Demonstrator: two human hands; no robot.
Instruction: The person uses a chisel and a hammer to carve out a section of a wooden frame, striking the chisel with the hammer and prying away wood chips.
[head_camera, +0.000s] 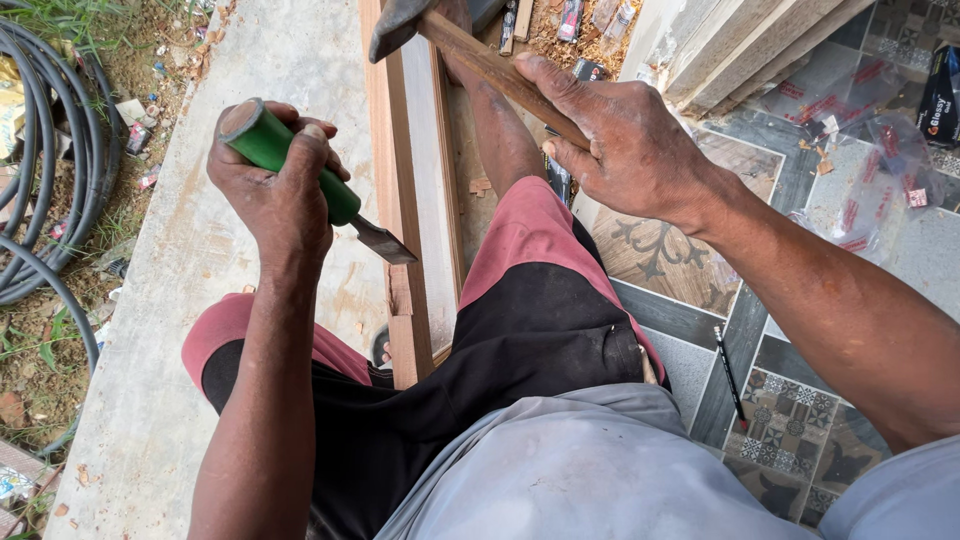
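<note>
Single head-worn view, looking steeply down — close over the person's own lap and forearms, ground beyond

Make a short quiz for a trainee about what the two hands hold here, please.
1. True or false: the left hand grips a chisel with a green handle.
2. What does the right hand hold? A) a saw B) a hammer with a wooden handle C) a pencil
3. Fill in: the chisel blade points down at the long ______ strip between the legs.

Key: 1 true; 2 B; 3 wooden.
</note>
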